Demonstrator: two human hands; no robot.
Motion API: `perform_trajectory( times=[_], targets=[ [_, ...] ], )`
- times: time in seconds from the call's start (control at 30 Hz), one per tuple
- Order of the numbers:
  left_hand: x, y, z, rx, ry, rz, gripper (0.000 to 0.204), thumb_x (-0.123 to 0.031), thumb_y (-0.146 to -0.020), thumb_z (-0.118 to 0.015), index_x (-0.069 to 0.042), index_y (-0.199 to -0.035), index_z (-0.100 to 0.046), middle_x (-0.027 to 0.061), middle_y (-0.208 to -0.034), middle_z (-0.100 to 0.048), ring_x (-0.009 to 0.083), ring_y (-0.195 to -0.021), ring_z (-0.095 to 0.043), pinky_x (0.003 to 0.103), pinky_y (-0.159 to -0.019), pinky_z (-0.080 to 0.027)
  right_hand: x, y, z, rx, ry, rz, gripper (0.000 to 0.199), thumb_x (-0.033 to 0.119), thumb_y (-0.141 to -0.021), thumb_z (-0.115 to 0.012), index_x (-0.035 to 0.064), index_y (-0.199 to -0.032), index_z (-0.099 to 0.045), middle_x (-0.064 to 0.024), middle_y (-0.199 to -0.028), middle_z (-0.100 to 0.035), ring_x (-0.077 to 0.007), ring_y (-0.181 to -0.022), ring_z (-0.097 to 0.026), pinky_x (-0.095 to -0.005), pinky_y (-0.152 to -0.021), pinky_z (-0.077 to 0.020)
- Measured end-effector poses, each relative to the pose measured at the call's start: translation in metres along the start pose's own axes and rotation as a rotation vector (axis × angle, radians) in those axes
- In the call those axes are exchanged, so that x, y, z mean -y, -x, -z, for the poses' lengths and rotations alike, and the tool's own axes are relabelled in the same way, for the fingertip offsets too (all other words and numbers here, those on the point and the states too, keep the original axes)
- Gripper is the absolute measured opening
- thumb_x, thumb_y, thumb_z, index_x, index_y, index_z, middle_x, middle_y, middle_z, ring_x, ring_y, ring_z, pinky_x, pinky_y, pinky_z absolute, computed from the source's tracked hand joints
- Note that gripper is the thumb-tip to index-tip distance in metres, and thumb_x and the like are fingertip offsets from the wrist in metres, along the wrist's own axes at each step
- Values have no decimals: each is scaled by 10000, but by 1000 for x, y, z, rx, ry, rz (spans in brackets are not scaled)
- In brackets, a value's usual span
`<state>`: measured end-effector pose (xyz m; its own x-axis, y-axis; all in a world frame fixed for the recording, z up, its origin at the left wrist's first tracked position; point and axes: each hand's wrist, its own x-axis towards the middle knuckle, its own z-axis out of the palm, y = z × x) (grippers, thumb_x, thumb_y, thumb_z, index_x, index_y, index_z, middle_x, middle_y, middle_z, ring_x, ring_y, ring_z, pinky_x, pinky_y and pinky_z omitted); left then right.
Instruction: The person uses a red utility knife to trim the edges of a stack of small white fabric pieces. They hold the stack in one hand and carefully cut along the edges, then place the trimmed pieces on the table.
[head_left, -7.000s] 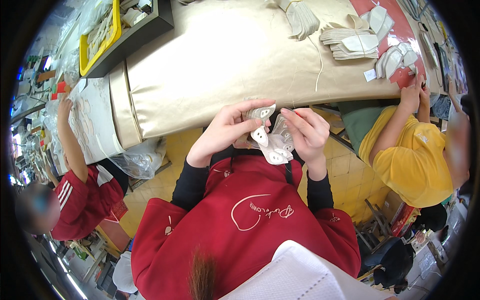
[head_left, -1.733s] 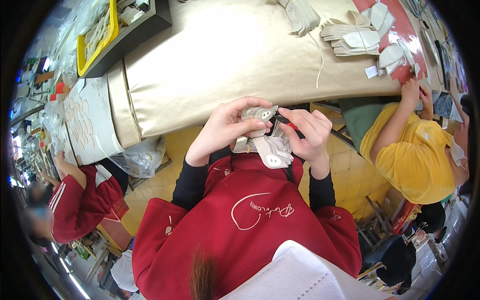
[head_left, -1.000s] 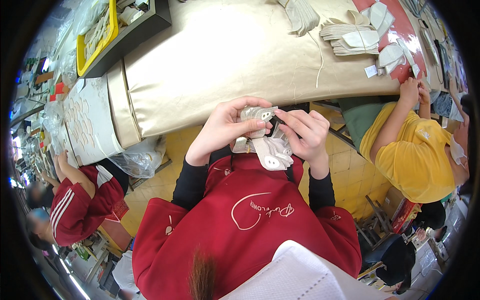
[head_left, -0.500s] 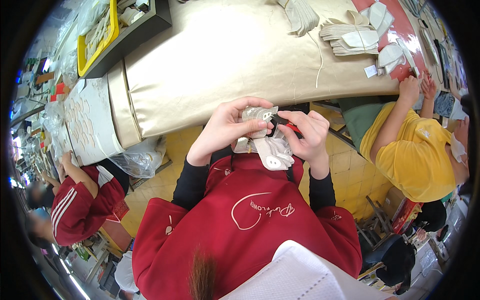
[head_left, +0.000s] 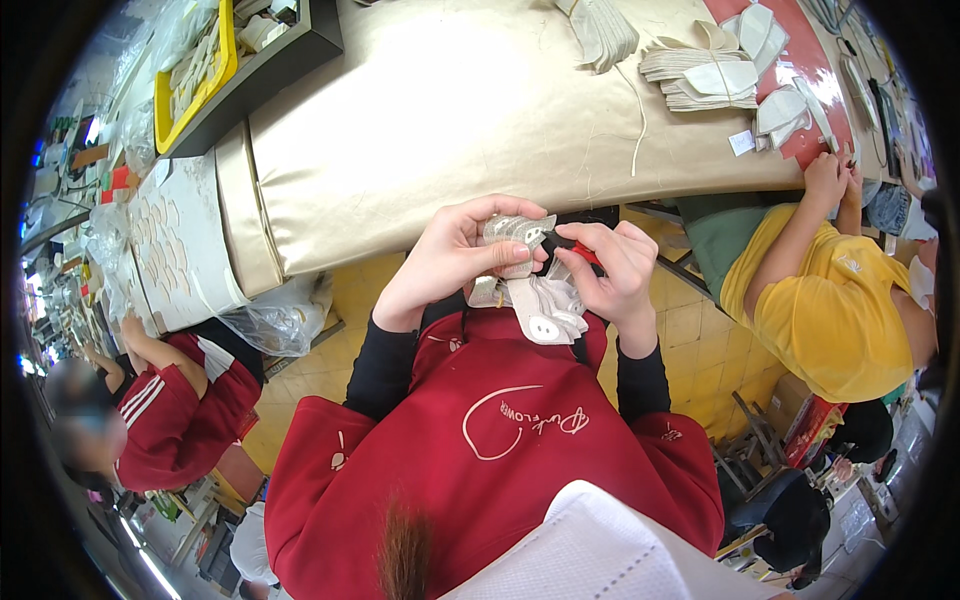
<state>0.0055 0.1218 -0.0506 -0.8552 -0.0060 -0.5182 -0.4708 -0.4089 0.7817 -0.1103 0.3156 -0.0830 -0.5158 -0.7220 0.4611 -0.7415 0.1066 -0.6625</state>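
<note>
My left hand point(head_left: 452, 248) pinches a small stack of off-white cut pieces point(head_left: 510, 232) just off the table's near edge. The top piece carries a pale patch with small holes. My right hand point(head_left: 618, 270) is closed around a small black tool with a red handle point(head_left: 587, 255); its black tip meets the right end of the stack. Whether it is a cutter or pliers I cannot tell, as the fingers cover most of it. More off-white pieces point(head_left: 545, 308) hang in a bunch below my hands, one rounded end showing two holes.
A gold-beige covered table point(head_left: 420, 130) lies ahead. Banded stacks of cut pieces point(head_left: 700, 80) sit at its far right, a yellow tray point(head_left: 170, 125) at far left. A person in yellow point(head_left: 830, 300) works at right, another in dark red point(head_left: 185, 410) at left.
My hands stay nearly in place; the hanging bunch has shifted slightly downward. The person at left has leaned, and the hands of the person in yellow have moved closer together.
</note>
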Motion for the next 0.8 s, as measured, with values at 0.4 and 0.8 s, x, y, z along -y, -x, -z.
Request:
perform_trajectory(
  times=[0.4,0.8],
  targets=[
    [3,-1,-1,-17,33,-29,368,21,-935,-644,29,-1295,-567,156,-1047,-715,206,-976,-726,305,-859,-610,-2,2,-1,-89,-17,-49,282,78,-704,-814,80,-965,-707,-13,-737,-692,-146,-525,-581,-290,-515,-347],
    [3,-1,-1,0,19,-20,369,21,-941,-636,35,-1301,-559,157,-1051,-715,204,-985,-725,301,-860,-612,1,3,1,10,-29,-40,278,89,-703,-820,83,-956,-706,-15,-733,-687,-140,-533,-593,-287,-518,-348]
  ],
)
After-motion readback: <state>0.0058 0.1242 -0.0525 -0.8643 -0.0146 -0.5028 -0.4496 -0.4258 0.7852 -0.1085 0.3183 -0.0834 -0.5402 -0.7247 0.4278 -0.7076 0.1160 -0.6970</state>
